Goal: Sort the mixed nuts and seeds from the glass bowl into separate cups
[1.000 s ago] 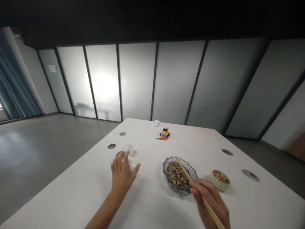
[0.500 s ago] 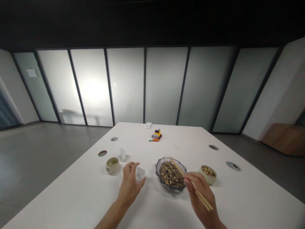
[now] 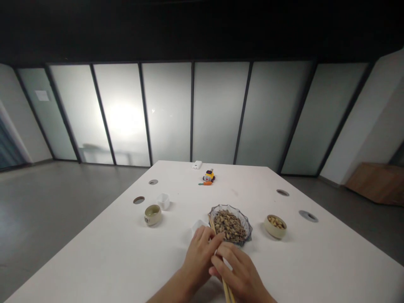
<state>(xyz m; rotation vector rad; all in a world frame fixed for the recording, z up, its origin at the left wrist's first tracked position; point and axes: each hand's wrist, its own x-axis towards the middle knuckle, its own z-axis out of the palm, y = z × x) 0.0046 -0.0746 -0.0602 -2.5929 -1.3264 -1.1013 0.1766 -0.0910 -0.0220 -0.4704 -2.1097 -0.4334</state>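
A pair of wooden chopsticks [image 3: 227, 291] runs through my right hand [image 3: 241, 269], with the tips on the left rim of a faceted glass bowl [image 3: 248, 229]. Brown, dry seeds that look like sunflower seeds [image 3: 229, 225] fill the bowl. My left hand [image 3: 200, 254] meets the right one just in front of the bowl, its curled fingers pressed over the middle of the chopsticks. The left fingertips and thumb are partly hidden. Just behind the left knuckles, a small translucent white cup [image 3: 198, 225] shows only its upper part.
A green ceramic cup [image 3: 152, 215] and another white cup [image 3: 163, 201] stand left. Right of the bowl is a small bowl of nuts [image 3: 275, 227]. Farther back lie a toy car [image 3: 208, 175], toy carrot [image 3: 206, 183] and white device [image 3: 197, 165]. The white table [image 3: 110, 261] has several round holes.
My left hand has moved right from around the near white cup to the chopsticks. My right hand has shifted left and nearer, turning the chopsticks steeper. The near cup sits slightly farther right.
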